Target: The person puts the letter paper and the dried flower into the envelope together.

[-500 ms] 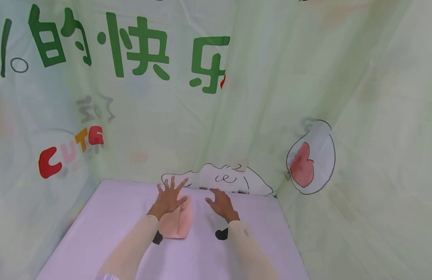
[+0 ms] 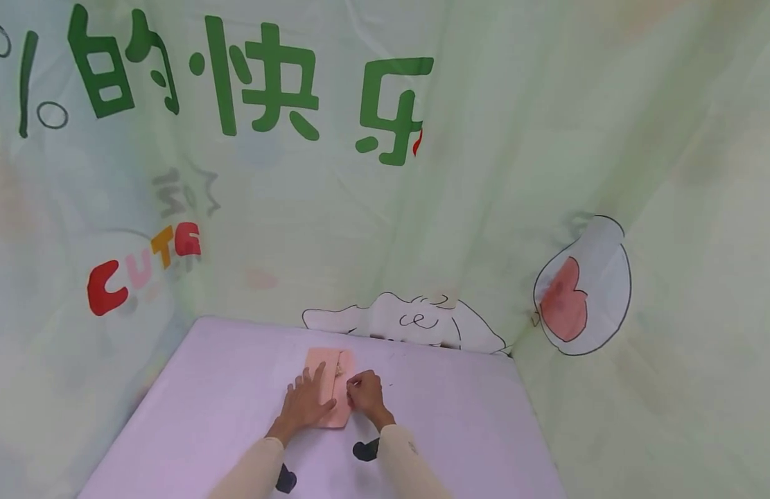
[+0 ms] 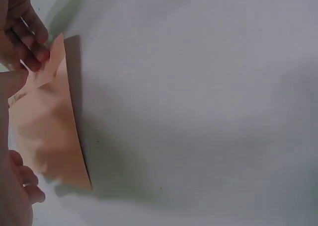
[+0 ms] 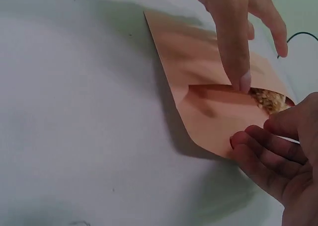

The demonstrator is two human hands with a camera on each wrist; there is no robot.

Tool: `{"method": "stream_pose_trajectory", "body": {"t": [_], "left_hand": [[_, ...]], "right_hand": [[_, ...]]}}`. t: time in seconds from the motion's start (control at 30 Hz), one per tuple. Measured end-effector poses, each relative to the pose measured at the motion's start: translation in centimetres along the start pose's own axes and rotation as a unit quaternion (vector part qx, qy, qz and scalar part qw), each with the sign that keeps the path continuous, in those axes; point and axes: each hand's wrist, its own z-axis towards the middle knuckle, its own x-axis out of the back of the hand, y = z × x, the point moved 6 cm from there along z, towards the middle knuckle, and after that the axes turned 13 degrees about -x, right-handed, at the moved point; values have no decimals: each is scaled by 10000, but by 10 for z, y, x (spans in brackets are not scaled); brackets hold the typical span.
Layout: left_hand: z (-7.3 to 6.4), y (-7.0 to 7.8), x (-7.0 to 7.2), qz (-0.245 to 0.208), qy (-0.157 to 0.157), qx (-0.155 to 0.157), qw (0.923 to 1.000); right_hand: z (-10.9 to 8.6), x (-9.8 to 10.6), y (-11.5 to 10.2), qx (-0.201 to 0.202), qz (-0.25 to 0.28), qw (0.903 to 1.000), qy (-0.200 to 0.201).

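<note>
A salmon-pink paper envelope point(image 2: 342, 416) lies on the table with its flap side up. My left hand point(image 2: 305, 400) rests spread across its left part, and in the right wrist view a fingertip of it touches the edge of the opening. At the right side, my right hand point(image 2: 367, 395) has its fingers curled and pinches the envelope's flap point(image 4: 218, 112) between thumb and fingers. A golden-brown, grainy-looking patch point(image 4: 270, 101) shows in the opening between the two hands. In the left wrist view the envelope point(image 3: 49, 136) shows at the left edge, partly hidden by the left hand.
A pale lilac cloth point(image 2: 459, 430) covers the table. Printed curtains point(image 2: 285, 229) with green characters and drawings hang behind it and on both sides. Black straps point(image 2: 286, 478) show at both wrists.
The right hand has come left and nearer to the body, from above the table to the envelope's right side, and its fingers have curled. The left hand has slid down the envelope.
</note>
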Motion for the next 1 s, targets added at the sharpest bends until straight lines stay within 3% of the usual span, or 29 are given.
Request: {"method": "stream_pose_trajectory", "body": {"t": [0.2, 0.5, 0.67, 0.87, 1.0], "left_hand": [[-12, -3, -15, -395, -119, 242, 9989], [-14, -9, -9, -642, 158, 371, 9971], [-15, -14, -10, -785, 130, 333, 9963], [-17, -17, -7, -1033, 55, 389, 9939], [-16, -21, -10, -1159, 10, 386, 9925]], "right_hand": [[5, -26, 15, -791, 722, 9936, -345], [0, -34, -7, -1098, 1278, 9830, -729], [-2, -32, -14, -1392, 1113, 9819, -641], [18, -43, 5, -1793, 1020, 9777, -395], [29, -46, 11, -1560, 895, 9833, -291]]}}
